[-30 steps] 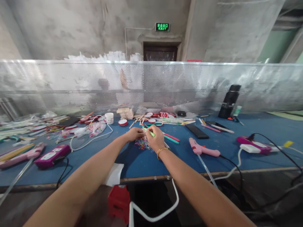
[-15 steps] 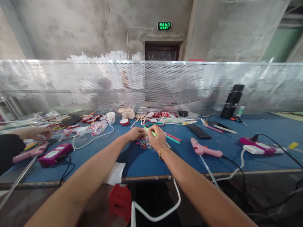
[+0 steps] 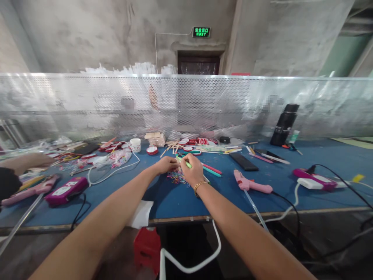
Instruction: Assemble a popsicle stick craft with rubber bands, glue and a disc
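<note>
My right hand point(image 3: 192, 170), with a bracelet at its wrist, is closed around a light green marker pen point(image 3: 189, 165). Close beside it, my left hand point(image 3: 166, 165) has its fingers pinched together; what they hold is too small and hidden to name. Under both hands lies a tangle of thin coloured strings point(image 3: 176, 177) on the blue table. Just right of my right hand are a red marker pen point(image 3: 212, 169) and a teal one point(image 3: 212, 172). Teal-handled scissors point(image 3: 194, 152) lie behind my hands.
At the left, a co-worker's hand point(image 3: 32, 161) is above a pink glue gun point(image 3: 32, 190) and a purple box point(image 3: 67, 190). Another pink glue gun point(image 3: 253, 184), a black phone point(image 3: 244, 161) and a black flask point(image 3: 284, 124) are rightward. A paper cup point(image 3: 135, 145) and wooden sticks point(image 3: 173, 146) stand or lie behind.
My two hands stay nearly in place, still with the green marker pen in the right. At the left edge the co-worker's arm and the glue gun there have shifted left.
</note>
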### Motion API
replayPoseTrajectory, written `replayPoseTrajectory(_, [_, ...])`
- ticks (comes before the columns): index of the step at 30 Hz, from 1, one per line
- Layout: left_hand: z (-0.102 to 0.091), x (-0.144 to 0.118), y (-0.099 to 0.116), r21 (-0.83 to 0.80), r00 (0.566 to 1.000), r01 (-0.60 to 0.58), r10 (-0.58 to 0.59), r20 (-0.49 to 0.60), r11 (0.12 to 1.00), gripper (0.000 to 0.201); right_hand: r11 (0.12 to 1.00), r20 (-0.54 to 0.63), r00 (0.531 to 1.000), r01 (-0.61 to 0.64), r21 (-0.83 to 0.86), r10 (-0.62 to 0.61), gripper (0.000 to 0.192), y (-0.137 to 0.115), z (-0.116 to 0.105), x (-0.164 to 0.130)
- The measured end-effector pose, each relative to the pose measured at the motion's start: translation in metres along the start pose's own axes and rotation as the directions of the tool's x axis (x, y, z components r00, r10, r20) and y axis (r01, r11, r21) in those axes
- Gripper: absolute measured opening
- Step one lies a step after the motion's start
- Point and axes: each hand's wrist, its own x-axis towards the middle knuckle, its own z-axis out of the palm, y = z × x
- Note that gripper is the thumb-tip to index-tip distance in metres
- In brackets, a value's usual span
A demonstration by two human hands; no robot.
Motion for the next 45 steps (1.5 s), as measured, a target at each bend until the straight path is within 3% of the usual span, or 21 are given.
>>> replayPoseTrajectory(26, [-0.0014,0.0009,-0.0015,0.010,1.000,-0.019,0.019,0.020,1.000,0.035,0.999,0.000,1.000,0.012,0.031,-0.012,0.013,0.0008,0.0002,-0.0006])
replayPoseTrajectory(32, [-0.0008,0.0023,-0.0029,-0.003,1.000,0.001,-0.001,0.004,1.000,0.036,1.000,-0.014,0.999,-0.031,0.008,0.031,0.012,0.0007,0.0005,-0.0007])
replayPoseTrajectory(45, [-0.0004,0.0012,-0.0006,0.007,1.000,-0.005,0.005,0.009,1.000,0.036,1.000,0.005,1.000,0.021,0.021,-0.021,0.012,0.0029,0.0020,-0.0001])
